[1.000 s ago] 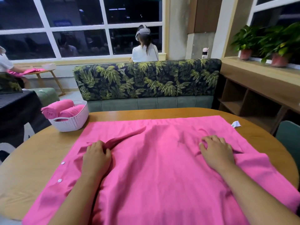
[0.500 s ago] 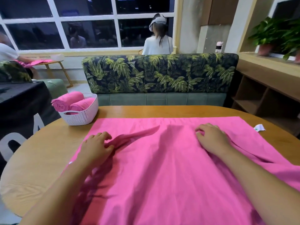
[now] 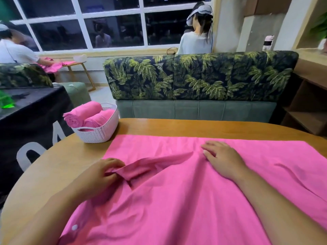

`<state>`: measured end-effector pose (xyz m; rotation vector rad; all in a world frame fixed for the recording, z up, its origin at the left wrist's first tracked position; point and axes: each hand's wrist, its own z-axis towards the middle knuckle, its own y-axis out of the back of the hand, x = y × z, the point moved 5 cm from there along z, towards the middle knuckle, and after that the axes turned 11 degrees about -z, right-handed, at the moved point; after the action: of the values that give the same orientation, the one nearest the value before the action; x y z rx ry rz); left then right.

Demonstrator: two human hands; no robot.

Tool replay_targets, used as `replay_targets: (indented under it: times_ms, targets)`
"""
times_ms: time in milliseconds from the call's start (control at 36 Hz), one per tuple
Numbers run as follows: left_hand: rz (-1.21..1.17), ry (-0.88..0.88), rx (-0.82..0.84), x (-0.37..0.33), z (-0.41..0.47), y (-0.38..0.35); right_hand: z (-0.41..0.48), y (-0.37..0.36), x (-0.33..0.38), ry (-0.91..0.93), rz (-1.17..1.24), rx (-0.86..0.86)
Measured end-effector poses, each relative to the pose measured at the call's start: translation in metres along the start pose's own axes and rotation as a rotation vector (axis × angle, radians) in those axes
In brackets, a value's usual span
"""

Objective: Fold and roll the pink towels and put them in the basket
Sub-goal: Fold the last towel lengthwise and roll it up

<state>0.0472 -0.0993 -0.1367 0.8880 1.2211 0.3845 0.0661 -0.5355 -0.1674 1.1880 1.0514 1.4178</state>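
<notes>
Towel (image 3: 194, 200) in front of me: solid hot pink, no print, w/ a white button (image 3: 74, 227) near its edge. Rolls (image 3: 85, 113) in basket: same pink. Basket (image 3: 99, 134): white, woven-look lattice. Table (image 3: 53, 165): warm orange-tan wood grain. Sofa (image 3: 194, 76): dark back w/ green-yellow palm leaves, plain grey-green base. Cloth (image 3: 35, 110) at left: black w/ big white letters. Window frame (image 3: 113, 12): white.

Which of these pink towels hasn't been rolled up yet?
The large towel spread across the table, with the left hand pinching a fold and the right hand flat on it. The two rolled towels lie in the white basket.
</notes>
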Motion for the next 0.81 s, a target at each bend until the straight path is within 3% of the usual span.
replay_targets:
  times_ms: [111, 194, 306, 444, 528, 694, 806]
  targets:
    - [-0.089, 0.050, -0.084, 0.004, 0.009, 0.004, 0.000, -0.002, 0.006, 0.003, -0.090, 0.115]
    - [-0.264, 0.128, -0.112, 0.008, 0.018, 0.012, -0.004, 0.001, 0.006, -0.017, -0.088, 0.113]
    - [-0.432, 0.174, -0.315, 0.006, 0.036, 0.030, -0.006, 0.005, 0.007, 0.000, -0.053, 0.060]
    - [-0.323, 0.181, -0.538, 0.004, 0.066, 0.047, -0.009, 0.015, 0.009, 0.011, 0.001, -0.097]
    - [-0.139, 0.187, -0.609, 0.003, 0.078, 0.051, -0.009, 0.016, 0.007, -0.056, -0.077, -0.081]
    - [0.241, 0.247, -0.489, 0.037, 0.077, 0.016, -0.012, 0.024, 0.004, -0.119, -0.158, -0.069]
    - [0.313, 0.283, -0.502, 0.037, 0.076, 0.012, -0.013, 0.032, 0.001, -0.169, -0.186, -0.057]
